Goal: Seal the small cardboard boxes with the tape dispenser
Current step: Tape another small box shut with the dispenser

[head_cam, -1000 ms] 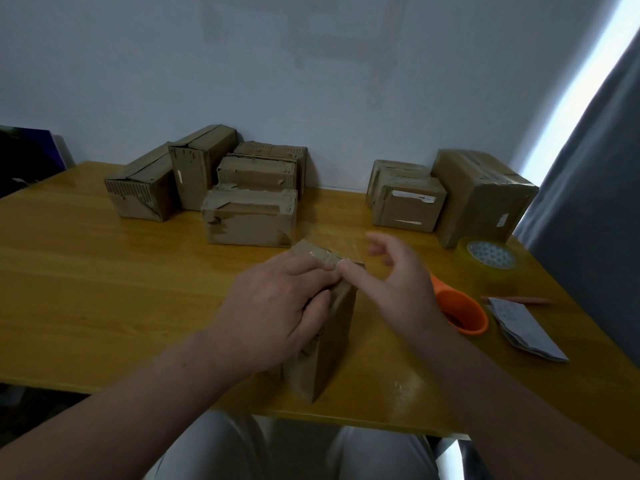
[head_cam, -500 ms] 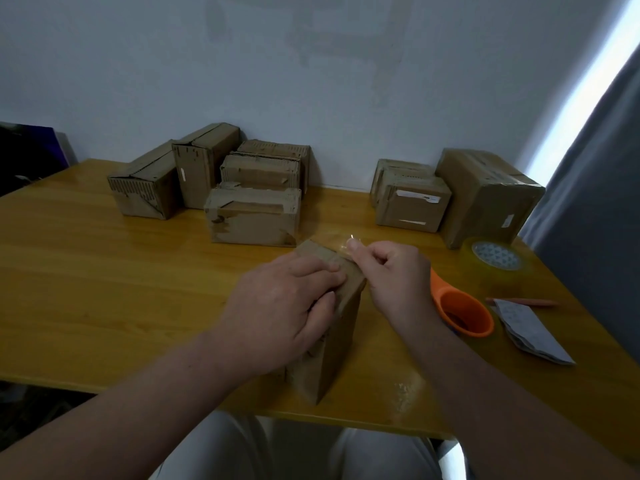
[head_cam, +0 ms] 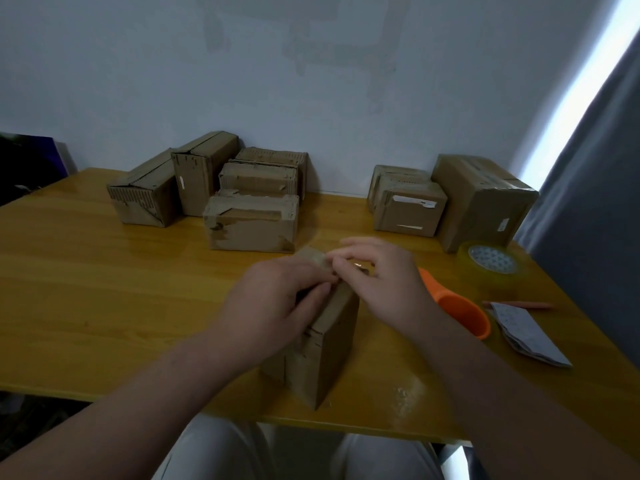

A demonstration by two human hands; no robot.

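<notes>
1. Small cardboard box (head_cam: 329,351): stands on end on the worktop (head_cam: 104,289), directly under both sets of fingers and close to the near edge. Its near vertical faces are visible below the hands.

2. Left hand (head_cam: 277,299): lies over the top of the box. The fingers (head_cam: 311,271) are curled across the upper face and the thumb bears on the near side, so the hand grips the box firmly.

3. Right hand (head_cam: 381,282): set at the far top edge of the box. Its fingers (head_cam: 349,268) are curled, with the thumb and fingertips closed in a pinch on that edge and touching the left fingertips. The index finger is raised above the others. A small glint shows at the pinch; whether tape lies there cannot be determined.

4. Orange tape dispenser (head_cam: 460,313): lies on the worktop just right of the right hand, not touched by either hand.

5. Roll of clear tape (head_cam: 490,263): lies flat, further right of the right fingers and beyond the dispenser.

6. Folded paper (head_cam: 526,334) and a thin pen (head_cam: 519,304): lie right of the dispenser.

7. Cluster of five cardboard boxes (head_cam: 251,226): beyond the left fingers, against the wall (head_cam: 311,81).

8. Two smaller boxes (head_cam: 408,213) and one larger box (head_cam: 481,199): beyond the right fingers, touching one another.
</notes>
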